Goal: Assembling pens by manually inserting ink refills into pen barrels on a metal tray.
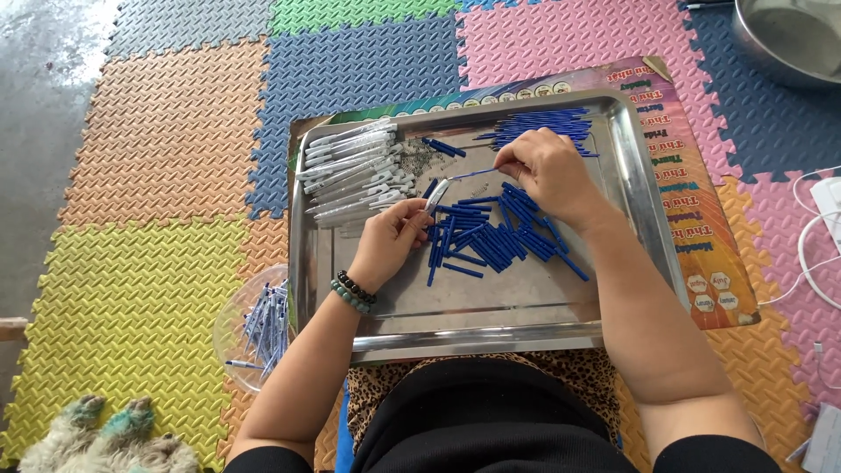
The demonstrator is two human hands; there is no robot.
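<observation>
Just above the middle of the metal tray (613, 175), a white pen barrel (437, 194) is pinched at its lower end by the fingertips of the left hand (392, 238), the barrel slanting up to the right. Touching its upper tip is a thin blue refill (474, 172), gripped at its far end by the closed fingers of the right hand (545, 171). Below both hands lies a heap of blue tubes (491, 236); white barrels (355, 175) lie stacked at the tray's left end. A clear bowl (229, 326) of finished pens sits beside the tray's lower left corner.
</observation>
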